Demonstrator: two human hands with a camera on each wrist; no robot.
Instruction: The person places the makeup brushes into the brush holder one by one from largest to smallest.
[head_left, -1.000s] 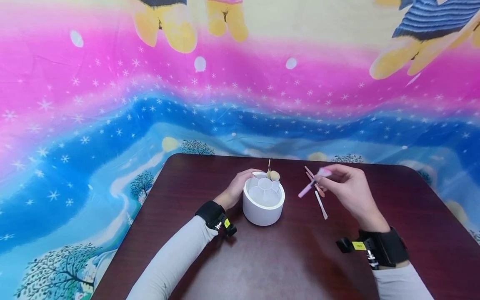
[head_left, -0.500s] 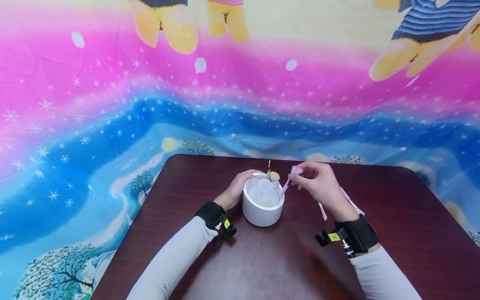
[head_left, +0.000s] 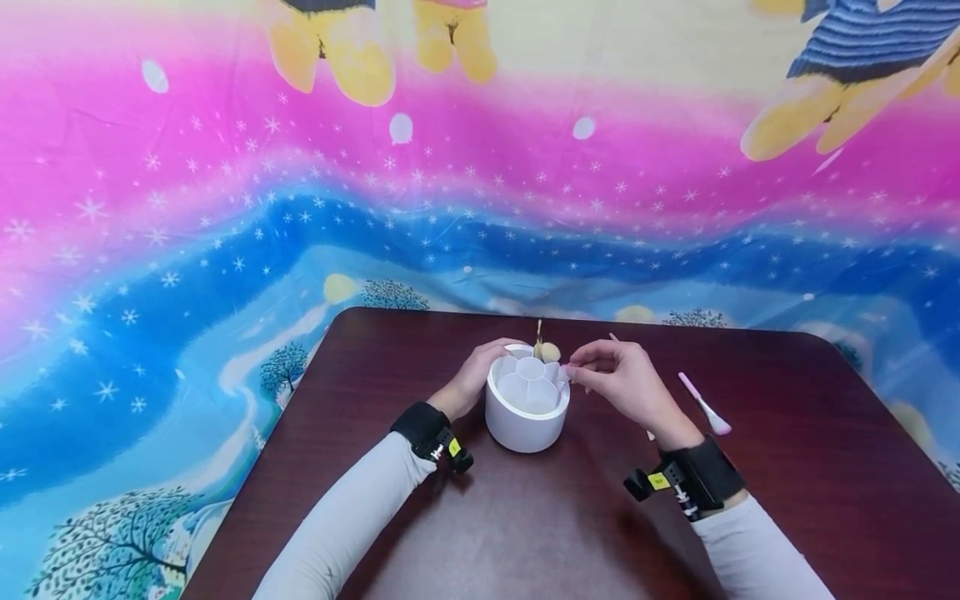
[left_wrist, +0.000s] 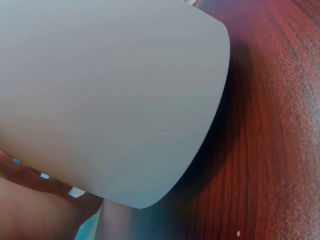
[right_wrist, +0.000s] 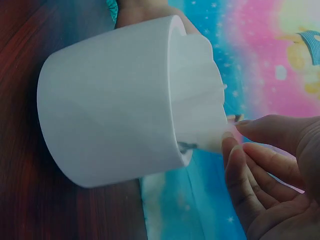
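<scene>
A white round holder [head_left: 525, 429] with a slanted rim and clear petal-shaped dividers stands mid-table. My left hand [head_left: 474, 377] grips its left side, fingers at the rim; in the left wrist view the holder's wall hides most of that hand. At the right rim, my right hand [head_left: 626, 383] pinches a makeup brush [right_wrist: 212, 140] by its pale bristle end. The handle points down inside the holder, mostly hidden by the wall. A round beige sponge tip [head_left: 551, 352] and a thin upright stick [head_left: 538, 332] rise from the holder's back.
On the dark wooden table [head_left: 360, 367], a pink-handled brush [head_left: 703, 404] lies right of my right hand. More brushes lie partly hidden behind that hand. A colourful printed cloth [head_left: 480, 208] hangs beyond the table's far edge.
My right hand has carried the brush left from above the loose brushes to the holder, then lowered it inside the right rim. The left hand and holder have stayed put.
</scene>
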